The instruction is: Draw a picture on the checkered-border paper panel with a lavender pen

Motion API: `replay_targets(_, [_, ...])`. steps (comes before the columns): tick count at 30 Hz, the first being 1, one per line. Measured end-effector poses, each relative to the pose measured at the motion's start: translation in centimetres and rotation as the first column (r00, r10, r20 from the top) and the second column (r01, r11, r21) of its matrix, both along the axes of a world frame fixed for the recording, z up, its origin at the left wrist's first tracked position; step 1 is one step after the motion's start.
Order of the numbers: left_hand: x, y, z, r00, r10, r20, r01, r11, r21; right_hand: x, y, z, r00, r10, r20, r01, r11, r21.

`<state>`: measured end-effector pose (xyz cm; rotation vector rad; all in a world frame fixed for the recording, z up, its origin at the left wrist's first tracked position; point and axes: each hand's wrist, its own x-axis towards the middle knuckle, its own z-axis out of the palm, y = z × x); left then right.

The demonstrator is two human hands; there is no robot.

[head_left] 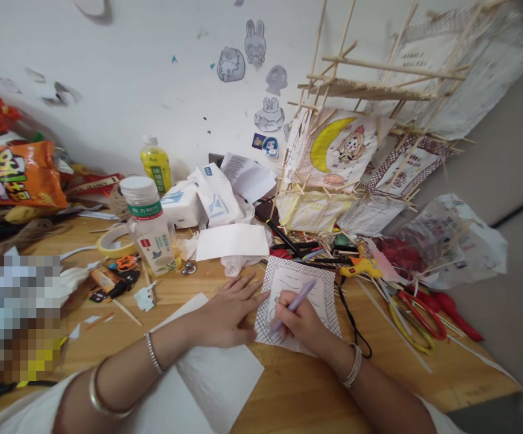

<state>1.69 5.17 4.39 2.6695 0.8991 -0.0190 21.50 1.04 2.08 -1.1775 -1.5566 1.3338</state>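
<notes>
My right hand (pixel 298 319) is closed round a light purple pen (pixel 305 294), its lower end down at a sheet of paper with a crosshatched border (pixel 332 304). Drawn lines and an inner frame show on that sheet, partly covered by the hand. My left hand (pixel 231 310) lies flat with fingers spread, its fingertips at the sheet's left edge. Under my left forearm are blank white sheets (pixel 225 386) on the wooden table (pixel 279 398).
At the back stands a stick frame (pixel 379 90) hung with drawings. Scissors (pixel 412 319) and a yellow glue gun (pixel 363 265) lie to the right. A clear bottle (pixel 152 235), a yellow tape roll (pixel 115 242) and tissue packs (pixel 218 196) stand left of the sheet.
</notes>
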Motion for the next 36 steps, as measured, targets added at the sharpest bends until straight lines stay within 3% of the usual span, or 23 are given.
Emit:
replay_targets(9, [-0.1,0.1,-0.2,1.0,-0.011,0.017,0.011,1.0,-0.004,-0.2,0.4,-0.9,0.996,0.048,0.069,-0.056,0.992,0.109])
replay_targets(36, [-0.1,-0.1,0.3,1.0,-0.011,-0.002,0.011,1.0,-0.01,-0.2,0.4,-1.4,0.998,0.059,0.035,-0.061,0.995,0.079])
